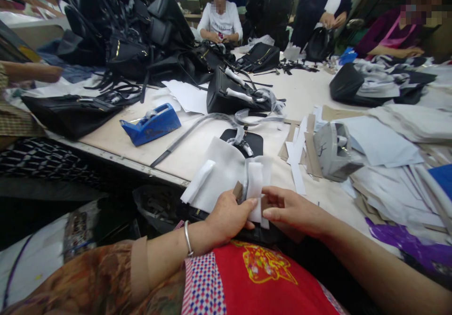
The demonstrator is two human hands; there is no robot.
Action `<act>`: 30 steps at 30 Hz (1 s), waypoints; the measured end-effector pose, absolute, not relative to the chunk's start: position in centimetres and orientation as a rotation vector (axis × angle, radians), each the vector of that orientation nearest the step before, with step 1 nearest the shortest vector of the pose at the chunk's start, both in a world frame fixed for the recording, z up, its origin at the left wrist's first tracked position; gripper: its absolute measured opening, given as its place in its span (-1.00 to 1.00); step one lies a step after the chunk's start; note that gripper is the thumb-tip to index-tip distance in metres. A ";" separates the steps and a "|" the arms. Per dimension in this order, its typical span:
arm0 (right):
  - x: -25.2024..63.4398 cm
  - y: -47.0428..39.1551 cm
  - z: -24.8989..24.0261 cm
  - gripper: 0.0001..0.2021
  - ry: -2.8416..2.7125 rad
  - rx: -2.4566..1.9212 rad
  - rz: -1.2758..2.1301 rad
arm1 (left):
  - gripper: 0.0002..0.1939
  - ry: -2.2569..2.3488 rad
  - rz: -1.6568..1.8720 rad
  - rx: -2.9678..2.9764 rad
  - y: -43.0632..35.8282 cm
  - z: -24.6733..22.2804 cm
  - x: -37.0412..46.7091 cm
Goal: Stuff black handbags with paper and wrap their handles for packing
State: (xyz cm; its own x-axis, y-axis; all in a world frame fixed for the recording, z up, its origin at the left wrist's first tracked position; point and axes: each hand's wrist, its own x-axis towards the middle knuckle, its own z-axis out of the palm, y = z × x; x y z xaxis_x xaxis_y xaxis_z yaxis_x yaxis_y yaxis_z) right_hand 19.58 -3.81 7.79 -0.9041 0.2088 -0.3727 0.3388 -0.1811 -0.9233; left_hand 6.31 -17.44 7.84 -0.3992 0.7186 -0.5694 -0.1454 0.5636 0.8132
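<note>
My left hand (231, 214) is closed on a white foam strip (254, 183), with the thumb across its front. A small piece of brown card (238, 190) shows beside that thumb. Curved at the strip's right edge, my right hand (294, 210) has its thumb and fingers apart. Behind both hands lies a larger sheet of white foam (226, 169), with a rolled foam piece (198, 181) at its left. Beyond it is a black bag part (252, 141) with plastic-wrapped hardware. Black material under my hands is mostly hidden.
A blue tape dispenser (151, 124) stands left, a grey tape dispenser (337, 151) right, beside paper and card strips (297, 157). A black handbag (226, 91) with a wrapped strap sits ahead. More bags (127, 53) are piled back left. Several co-workers surround the table (169, 155).
</note>
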 end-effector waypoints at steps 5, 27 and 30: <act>21.4 -2.7 8.3 -0.86 2.271 0.828 -1.558 | -0.64 1.846 0.930 0.568 -17.6 8.1 5.9; 18.7 -1.4 14.0 -0.62 2.716 -0.067 -1.074 | -0.79 1.733 1.072 0.726 -17.6 7.3 5.4; 17.2 -2.6 13.3 -0.85 2.912 -0.320 -0.526 | -0.82 1.775 1.065 0.793 -17.6 6.9 5.3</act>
State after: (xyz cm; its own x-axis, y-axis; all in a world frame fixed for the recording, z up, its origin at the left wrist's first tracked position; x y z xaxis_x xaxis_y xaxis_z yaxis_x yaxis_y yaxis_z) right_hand 17.15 -2.58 13.26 -0.9635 -0.2378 -0.1230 -0.1798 0.9151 -0.3609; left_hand 5.33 -17.55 6.93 -0.3968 0.8428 -0.3638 0.0753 0.4249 0.9021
